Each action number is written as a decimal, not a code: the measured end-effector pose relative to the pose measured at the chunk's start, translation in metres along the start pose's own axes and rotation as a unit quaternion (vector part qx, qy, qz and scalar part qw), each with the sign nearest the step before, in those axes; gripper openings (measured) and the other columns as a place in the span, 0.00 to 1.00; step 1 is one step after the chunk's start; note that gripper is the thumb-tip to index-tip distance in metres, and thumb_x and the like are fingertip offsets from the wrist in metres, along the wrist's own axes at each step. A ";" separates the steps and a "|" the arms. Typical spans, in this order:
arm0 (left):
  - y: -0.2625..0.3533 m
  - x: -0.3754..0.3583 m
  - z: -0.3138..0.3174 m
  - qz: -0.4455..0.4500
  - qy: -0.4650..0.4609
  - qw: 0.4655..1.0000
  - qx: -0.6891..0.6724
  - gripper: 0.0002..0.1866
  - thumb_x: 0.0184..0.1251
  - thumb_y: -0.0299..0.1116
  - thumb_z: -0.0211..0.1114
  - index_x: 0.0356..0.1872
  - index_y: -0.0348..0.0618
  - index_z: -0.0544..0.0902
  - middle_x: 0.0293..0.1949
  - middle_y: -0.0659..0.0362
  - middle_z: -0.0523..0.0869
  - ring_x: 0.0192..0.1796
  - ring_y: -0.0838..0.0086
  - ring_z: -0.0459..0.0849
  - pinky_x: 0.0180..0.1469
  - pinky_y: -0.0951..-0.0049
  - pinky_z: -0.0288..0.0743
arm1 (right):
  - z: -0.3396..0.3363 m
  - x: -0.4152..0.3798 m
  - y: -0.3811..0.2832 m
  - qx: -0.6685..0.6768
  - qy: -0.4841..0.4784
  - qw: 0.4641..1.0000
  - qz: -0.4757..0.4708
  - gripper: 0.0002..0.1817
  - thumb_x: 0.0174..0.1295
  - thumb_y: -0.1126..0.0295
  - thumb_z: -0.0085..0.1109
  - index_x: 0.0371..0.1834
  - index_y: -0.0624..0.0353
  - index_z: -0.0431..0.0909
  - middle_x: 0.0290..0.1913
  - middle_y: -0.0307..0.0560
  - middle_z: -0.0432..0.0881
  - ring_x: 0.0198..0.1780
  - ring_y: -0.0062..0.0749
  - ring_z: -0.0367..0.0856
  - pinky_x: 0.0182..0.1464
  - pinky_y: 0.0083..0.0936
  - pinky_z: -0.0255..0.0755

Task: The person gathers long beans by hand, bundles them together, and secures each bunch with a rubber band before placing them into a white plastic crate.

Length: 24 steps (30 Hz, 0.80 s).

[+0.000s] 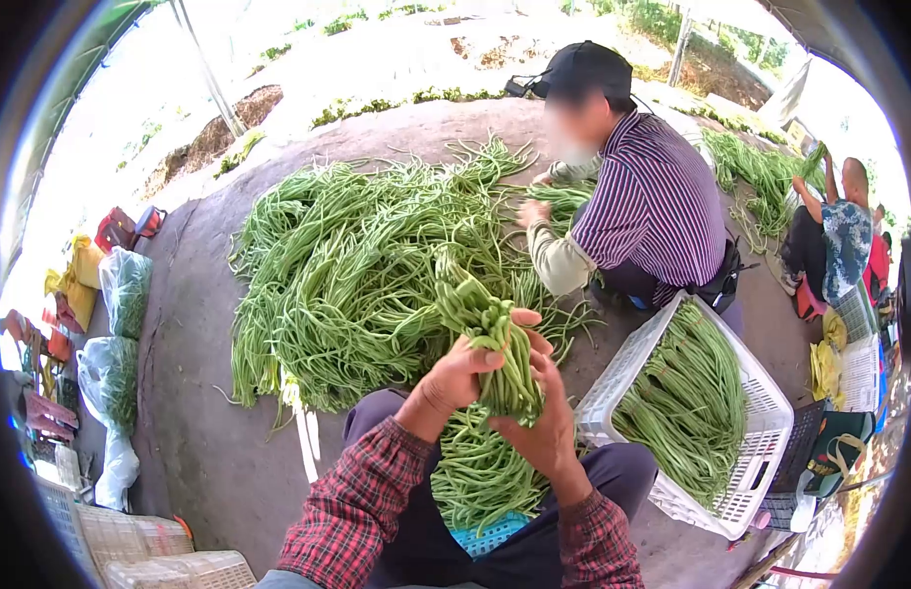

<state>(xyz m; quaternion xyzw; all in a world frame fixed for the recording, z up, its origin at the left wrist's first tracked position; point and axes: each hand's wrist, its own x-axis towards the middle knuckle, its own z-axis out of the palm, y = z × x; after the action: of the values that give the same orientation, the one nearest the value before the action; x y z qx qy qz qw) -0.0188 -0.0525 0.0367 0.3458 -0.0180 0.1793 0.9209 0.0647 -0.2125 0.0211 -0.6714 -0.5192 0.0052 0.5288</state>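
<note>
A bundle of long green beans is held upright between both hands, its bunched ends pointing up. My left hand wraps round its left side, and my right hand closes on its right side. Below the hands, more beans lie between the knees over a blue basket. Just beyond the hands spreads a big loose heap of long beans on the ground. To the right stands a white crate with beans laid lengthwise in it.
A co-worker in a striped shirt crouches at the heap's right side, hands in the beans. Another person sits far right by more beans. Filled plastic bags and white crates line the left.
</note>
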 end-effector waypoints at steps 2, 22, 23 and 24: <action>-0.001 -0.004 0.005 -0.023 -0.005 0.999 0.045 0.42 0.62 0.45 0.74 0.73 0.35 0.68 0.57 0.43 0.83 0.60 0.54 0.85 0.65 0.55 0.78 | 0.004 -0.010 0.000 0.176 -0.132 0.959 0.181 0.43 0.54 0.68 0.78 0.71 0.63 0.64 0.58 0.59 0.82 0.58 0.46 0.85 0.56 0.38 0.79; -0.027 0.024 -0.016 0.014 0.248 0.896 0.368 0.28 0.58 0.27 0.77 0.58 0.36 0.75 0.45 0.59 0.84 0.48 0.75 0.85 0.49 0.72 0.80 | 0.013 -0.011 0.034 0.050 -0.144 0.972 0.178 0.15 0.63 0.68 0.69 0.43 0.66 0.74 0.32 0.59 0.86 0.34 0.58 0.87 0.34 0.41 0.78; -0.033 0.020 -0.022 -0.002 0.249 0.920 0.302 0.28 0.58 0.25 0.75 0.59 0.36 0.74 0.45 0.57 0.84 0.49 0.71 0.86 0.50 0.69 0.82 | 0.013 -0.008 0.031 0.046 -0.155 0.964 0.211 0.18 0.60 0.66 0.73 0.40 0.64 0.72 0.32 0.60 0.86 0.35 0.62 0.87 0.33 0.43 0.78; -0.034 0.022 -0.028 -0.008 0.244 0.940 0.239 0.28 0.59 0.22 0.72 0.61 0.36 0.73 0.46 0.55 0.84 0.50 0.68 0.87 0.50 0.66 0.83 | 0.015 -0.011 0.032 0.042 -0.155 0.966 0.205 0.18 0.60 0.66 0.73 0.40 0.64 0.72 0.32 0.60 0.86 0.35 0.62 0.87 0.33 0.43 0.78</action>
<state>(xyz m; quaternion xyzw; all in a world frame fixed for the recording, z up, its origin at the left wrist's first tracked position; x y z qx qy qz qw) 0.0105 -0.0511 -0.0020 0.5019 0.2532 0.2494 0.7885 0.0735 -0.2069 -0.0145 -0.7314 -0.4453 0.2393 0.4577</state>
